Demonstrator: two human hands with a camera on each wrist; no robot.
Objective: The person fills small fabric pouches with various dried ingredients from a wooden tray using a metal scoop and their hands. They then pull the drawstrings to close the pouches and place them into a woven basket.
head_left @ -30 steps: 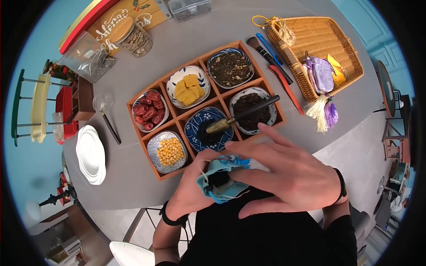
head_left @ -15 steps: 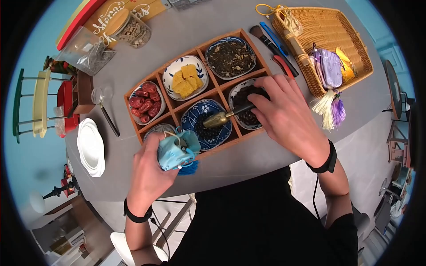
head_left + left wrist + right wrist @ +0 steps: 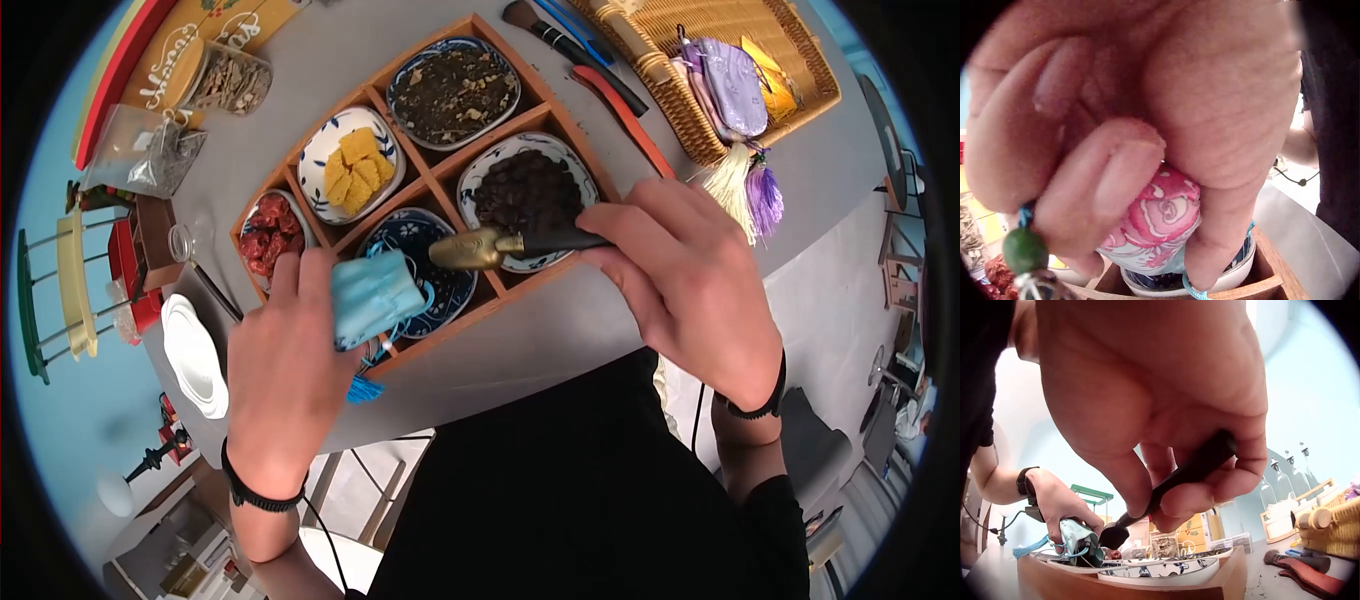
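Observation:
My left hand (image 3: 290,370) grips a light blue drawstring pouch (image 3: 375,295), tipped on its side over the blue patterned bowl (image 3: 455,300). A pink floral print shows on the pouch (image 3: 1163,215) in the left wrist view. In my right hand (image 3: 690,280), thumb and fingers hold the black handle of a small brass-coloured scoop (image 3: 470,250). The scoop's head hangs above that same bowl, close to the pouch's mouth, as the right wrist view also shows. Beside it stands a bowl of dark, bean-like pieces (image 3: 530,190).
A divided wooden tray (image 3: 572,130) holds the bowls, among them red dates (image 3: 270,235), yellow pieces (image 3: 355,170) and dried leaves (image 3: 455,95). Red tweezers (image 3: 630,120), a brush (image 3: 560,40) and a wicker basket (image 3: 690,120) lie at the right. White dishes (image 3: 195,355) stand left.
My right hand has taken the scoop's handle and lifted it from the dark bits in the blue bowl. My left hand has carried the pouch left and forward, then tipped it toward the scoop.

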